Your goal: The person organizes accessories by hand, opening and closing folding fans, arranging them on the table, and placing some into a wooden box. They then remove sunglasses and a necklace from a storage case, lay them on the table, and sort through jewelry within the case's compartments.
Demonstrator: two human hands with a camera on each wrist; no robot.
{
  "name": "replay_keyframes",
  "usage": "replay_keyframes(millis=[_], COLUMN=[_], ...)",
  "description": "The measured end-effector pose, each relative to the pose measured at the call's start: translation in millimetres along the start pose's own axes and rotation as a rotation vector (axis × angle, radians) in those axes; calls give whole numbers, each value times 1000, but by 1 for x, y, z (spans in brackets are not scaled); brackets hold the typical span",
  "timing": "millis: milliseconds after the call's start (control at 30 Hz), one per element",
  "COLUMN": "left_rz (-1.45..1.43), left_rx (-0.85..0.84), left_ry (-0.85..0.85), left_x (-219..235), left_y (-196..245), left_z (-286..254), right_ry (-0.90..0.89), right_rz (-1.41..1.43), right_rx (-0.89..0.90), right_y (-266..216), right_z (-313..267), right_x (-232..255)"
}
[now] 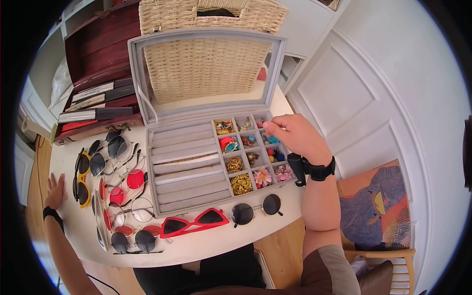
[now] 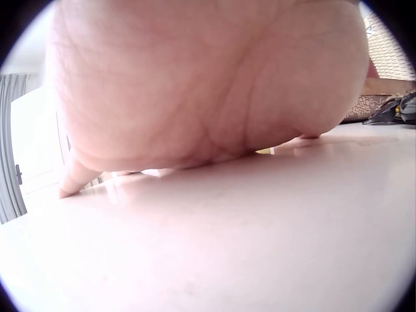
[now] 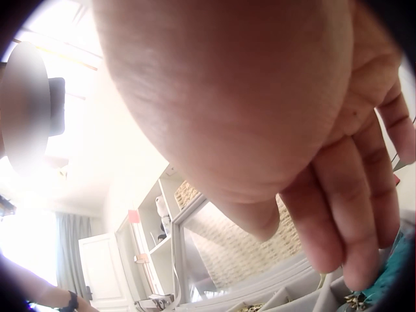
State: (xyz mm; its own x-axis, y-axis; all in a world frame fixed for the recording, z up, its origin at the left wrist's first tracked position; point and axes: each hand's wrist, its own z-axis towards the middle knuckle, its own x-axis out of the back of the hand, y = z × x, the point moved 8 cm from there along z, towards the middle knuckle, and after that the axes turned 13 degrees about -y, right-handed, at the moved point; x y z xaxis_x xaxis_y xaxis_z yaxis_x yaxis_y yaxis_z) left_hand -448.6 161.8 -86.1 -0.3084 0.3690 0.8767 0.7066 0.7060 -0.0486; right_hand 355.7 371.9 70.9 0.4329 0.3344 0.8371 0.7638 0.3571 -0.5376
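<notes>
My right hand is over the back right of a grey jewelry box. In the right wrist view its fingers reach down, loosely bent, beside a turquoise piece, with the thumb apart from them. From the head view, the fingertips are partly hidden behind the hand. Below it, the box's small compartments hold gold chains, pink flower pieces and other jewelry. My left hand rests on the white table at the left edge, fingers spread, its palm close over the surface in the left wrist view.
Several sunglasses lie left of and before the box, among them a red pair and a yellow pair. The box's glass lid stands raised against a woven basket. A dark red chest sits open at back left.
</notes>
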Motion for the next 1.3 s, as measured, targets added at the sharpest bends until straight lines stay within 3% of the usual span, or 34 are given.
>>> replay_keyframes(millis=[67,133,267,333,367,433,467,667,833,900,967,1033,1200,1300], left_rz=[64,128,-17,-55,-9,41,7,98,99,312,283,256,177,85], left_rx=[5,9,26,36,14,-7,-2,-54,-41,-84,-96,-108,-45,-35], left_ry=[-45,-89,-52,-32,-35,-40,-30,4,-24,-71,10,92,-74,-54], left_x=[5,5,4,4,3,2,2,-8,0,-3,-15,-10,0,0], left_y=[17,25,16,9,9,9,7,-21,-5,7,-27,-24,12,7], left_z=[-20,-28,-20,-15,-13,-11,-10,24,5,-1,39,36,-9,-5], right_ry=[-19,65,-5,-263,-264,-517,-552,-585,-620,-623,-602,-601,-556,-505], right_rz=[19,58,67,190,192,300,264,184,111,101,39,49,123,190], right_rx=[-1,128,98,307,307,225,220,208,114,106,129,124,171,182], right_y=[0,-12,-25,-39,-41,-49,-54,-49,-47,-46,-45,-45,-52,-48], right_z=[0,-3,-11,-17,-20,-28,-28,-26,-25,-25,-24,-23,-26,-24], right_x=[-2,5,5,-12,-13,-33,-35,-43,-51,-53,-54,-54,-41,-35])
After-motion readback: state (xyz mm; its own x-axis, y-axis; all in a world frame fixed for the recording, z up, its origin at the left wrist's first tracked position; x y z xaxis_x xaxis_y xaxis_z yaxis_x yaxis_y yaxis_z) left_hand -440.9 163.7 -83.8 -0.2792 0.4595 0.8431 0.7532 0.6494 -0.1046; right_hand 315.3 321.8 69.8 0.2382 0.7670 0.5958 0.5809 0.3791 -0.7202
